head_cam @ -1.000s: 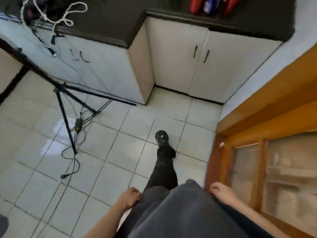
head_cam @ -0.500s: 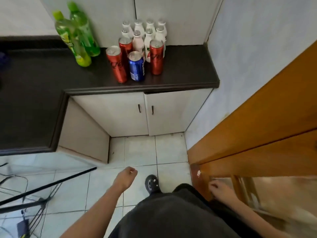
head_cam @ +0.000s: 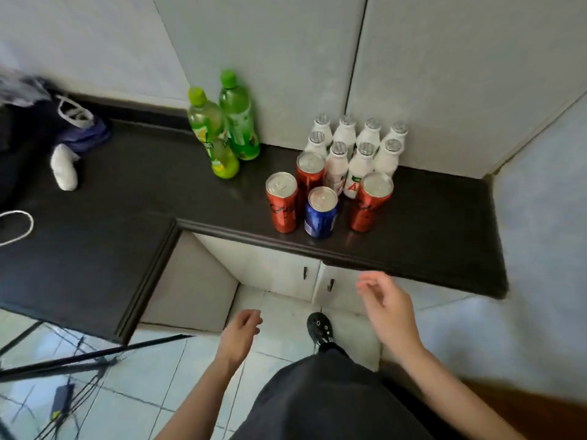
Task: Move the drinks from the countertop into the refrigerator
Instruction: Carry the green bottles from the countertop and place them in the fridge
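Observation:
On the black countertop [head_cam: 428, 236] stand three red cans [head_cam: 282, 203], one blue can [head_cam: 320, 212], several small white bottles [head_cam: 359, 147] behind them and two green bottles [head_cam: 222, 138] to the left. My right hand [head_cam: 386, 308] is raised in front of the counter edge, below the cans, fingers loosely curled and holding nothing. My left hand [head_cam: 239, 335] hangs lower over the floor, loosely curled and empty. The refrigerator is out of view.
White cabinet doors [head_cam: 286, 274] sit under the counter. A black tripod leg [head_cam: 95, 354] and cables lie at lower left on the tiled floor. A dark bag [head_cam: 76, 128] and white cord [head_cam: 19, 223] rest on the counter's left. A wooden edge [head_cam: 524, 404] shows at lower right.
The view has swung up from the floor to the counter with the drinks. My right hand has left the wooden door and risen towards the cans; my left hand has lifted slightly.

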{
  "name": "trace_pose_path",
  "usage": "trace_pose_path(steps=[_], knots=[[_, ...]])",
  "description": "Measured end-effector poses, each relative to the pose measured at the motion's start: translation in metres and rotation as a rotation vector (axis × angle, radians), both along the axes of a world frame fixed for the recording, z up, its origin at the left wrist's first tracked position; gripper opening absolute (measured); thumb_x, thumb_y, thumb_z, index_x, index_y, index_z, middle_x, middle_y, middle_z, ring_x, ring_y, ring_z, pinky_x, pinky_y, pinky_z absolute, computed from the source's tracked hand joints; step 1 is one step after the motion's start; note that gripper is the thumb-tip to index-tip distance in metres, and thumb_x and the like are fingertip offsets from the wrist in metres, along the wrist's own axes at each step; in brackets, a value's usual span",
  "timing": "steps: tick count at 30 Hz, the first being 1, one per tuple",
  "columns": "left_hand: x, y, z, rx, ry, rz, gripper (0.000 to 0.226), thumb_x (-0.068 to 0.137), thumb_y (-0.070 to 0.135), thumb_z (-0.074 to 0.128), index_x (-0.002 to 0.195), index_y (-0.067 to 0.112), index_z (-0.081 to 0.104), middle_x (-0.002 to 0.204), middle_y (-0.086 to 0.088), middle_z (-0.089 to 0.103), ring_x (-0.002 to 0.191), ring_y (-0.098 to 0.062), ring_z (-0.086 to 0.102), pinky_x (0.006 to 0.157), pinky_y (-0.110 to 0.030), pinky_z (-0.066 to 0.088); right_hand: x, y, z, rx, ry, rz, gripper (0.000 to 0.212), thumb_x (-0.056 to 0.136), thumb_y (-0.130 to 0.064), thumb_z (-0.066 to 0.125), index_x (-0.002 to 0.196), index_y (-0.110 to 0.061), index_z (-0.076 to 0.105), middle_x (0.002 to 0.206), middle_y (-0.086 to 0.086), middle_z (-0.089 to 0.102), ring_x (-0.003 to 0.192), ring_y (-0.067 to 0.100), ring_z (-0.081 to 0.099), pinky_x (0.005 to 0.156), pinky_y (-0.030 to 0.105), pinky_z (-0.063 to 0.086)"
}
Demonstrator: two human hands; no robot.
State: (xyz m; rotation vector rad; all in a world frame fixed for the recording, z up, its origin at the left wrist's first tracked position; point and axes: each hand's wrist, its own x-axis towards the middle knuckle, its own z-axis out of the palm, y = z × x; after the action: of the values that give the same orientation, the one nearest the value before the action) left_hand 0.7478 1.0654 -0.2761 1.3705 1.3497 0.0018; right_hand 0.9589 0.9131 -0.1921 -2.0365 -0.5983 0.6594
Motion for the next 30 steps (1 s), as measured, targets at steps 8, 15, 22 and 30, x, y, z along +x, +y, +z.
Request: trace_pose_path(steps=[8,15,22,30], knots=[[0.078,0.102,0.095,0.392,-0.271,0.433,0.016,0.098,0.028,0.047,0.095,0.028,0.063,0.096,0.007,0.069,0.086,-0.006,0.065,0.075,-0.023,0.045,0.092,0.150,0.097,0.425,-0.320,0.260,0.016,0.090,-0.023,0.051,0.103,-0.026,0.060,0.094,-0.019,0.064,0.090,-0.003,0.062,0.079,0.010,0.047],[0.114,0.145,0.133,0.618,-0.379,0.541,0.016,0.095,0.028,0.048,0.098,0.037,0.061,0.102,0.012,0.066,0.095,-0.003,0.061,0.081,-0.024,0.047,0.116,0.252,0.095,0.344,-0.235,0.391,0.023,0.089,-0.010,0.055,0.107,-0.024,0.059,0.097,-0.016,0.061,0.091,-0.003,0.059,0.083,0.023,0.050],[0.143,0.227,0.139,0.863,-0.311,0.380,0.040,0.090,0.032,0.049,0.128,0.020,0.048,0.127,0.007,0.045,0.122,-0.009,0.045,0.104,-0.020,0.036,0.117,0.344,0.087,0.234,-0.442,0.479,0.039,0.089,-0.017,0.056,0.127,-0.012,0.050,0.122,-0.001,0.058,0.102,0.014,0.058,0.081,0.024,0.043],[0.163,0.296,0.133,0.750,-0.397,0.189,0.059,0.087,0.043,0.051,0.139,0.018,0.039,0.129,0.019,0.045,0.122,0.005,0.042,0.107,-0.022,0.036,0.110,0.404,0.082,0.048,-0.596,0.516,0.053,0.094,-0.022,0.052,0.142,-0.009,0.035,0.144,0.009,0.044,0.131,0.024,0.042,0.106,0.033,0.033]])
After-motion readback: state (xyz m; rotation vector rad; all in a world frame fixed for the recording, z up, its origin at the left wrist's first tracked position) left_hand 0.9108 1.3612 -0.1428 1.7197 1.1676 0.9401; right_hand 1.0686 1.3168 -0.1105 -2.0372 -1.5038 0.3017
